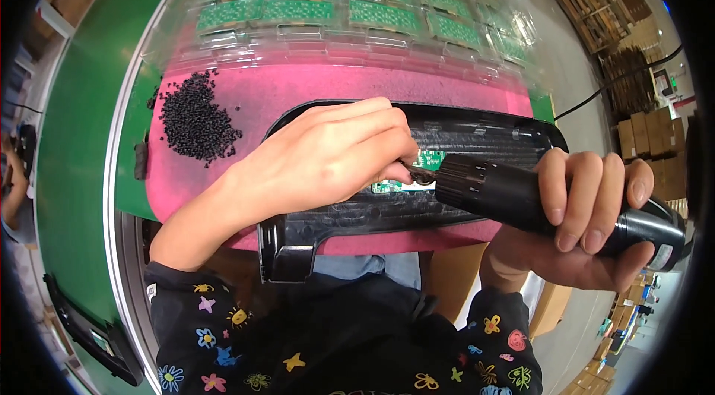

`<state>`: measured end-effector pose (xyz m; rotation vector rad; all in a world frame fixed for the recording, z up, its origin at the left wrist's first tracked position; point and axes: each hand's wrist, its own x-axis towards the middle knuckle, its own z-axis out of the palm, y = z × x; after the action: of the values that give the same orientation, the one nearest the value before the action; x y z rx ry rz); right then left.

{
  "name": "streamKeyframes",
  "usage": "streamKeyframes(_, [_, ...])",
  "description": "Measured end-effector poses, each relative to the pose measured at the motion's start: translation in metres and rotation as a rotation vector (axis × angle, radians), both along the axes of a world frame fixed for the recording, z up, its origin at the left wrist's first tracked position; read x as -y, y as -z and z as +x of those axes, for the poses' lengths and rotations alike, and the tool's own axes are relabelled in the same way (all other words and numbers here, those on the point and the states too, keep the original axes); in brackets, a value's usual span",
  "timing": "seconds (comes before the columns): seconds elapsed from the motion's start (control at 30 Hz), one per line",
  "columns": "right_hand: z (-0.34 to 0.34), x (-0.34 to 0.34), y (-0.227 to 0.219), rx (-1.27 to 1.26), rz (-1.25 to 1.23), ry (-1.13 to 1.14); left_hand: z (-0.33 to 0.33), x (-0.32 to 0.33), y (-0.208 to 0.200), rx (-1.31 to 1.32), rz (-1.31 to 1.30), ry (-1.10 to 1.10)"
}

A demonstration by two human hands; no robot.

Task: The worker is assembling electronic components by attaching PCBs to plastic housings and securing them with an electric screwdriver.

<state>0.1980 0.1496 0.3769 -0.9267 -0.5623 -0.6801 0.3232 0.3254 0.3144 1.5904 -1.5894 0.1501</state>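
My right hand [592,209] is wrapped round a black electric screwdriver [495,190], held nearly level with its nose pointing left. My left hand [339,149] is closed in a pinch just in front of that nose. A small dark piece [422,176] shows between the left fingertips and the nose; I cannot make out what it is. Below both hands lies a long black plastic housing [477,129], open side up. Inside it sits a green circuit board [430,160], partly hidden by the left hand and the screwdriver.
The housing rests on a pink mat [298,82]. A heap of small black screws [195,118] lies at the mat's left. Clear plastic trays [298,36] with green circuit boards [381,16] stand behind it. Another black housing [93,332] lies on the green surface [78,194] at left.
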Motion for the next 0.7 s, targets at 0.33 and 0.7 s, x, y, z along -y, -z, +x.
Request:
streamKeyframes(0.33, [0.005, 0.0, 0.006, -0.065, 0.043, 0.009, 0.002, -0.003, -0.001, 0.185, 0.04, -0.093])
streamKeyframes(0.7, [0.017, -0.005, 0.012, -0.178, 0.116, 0.13, -0.003, 0.004, 0.002, 0.229, -0.047, -0.174])
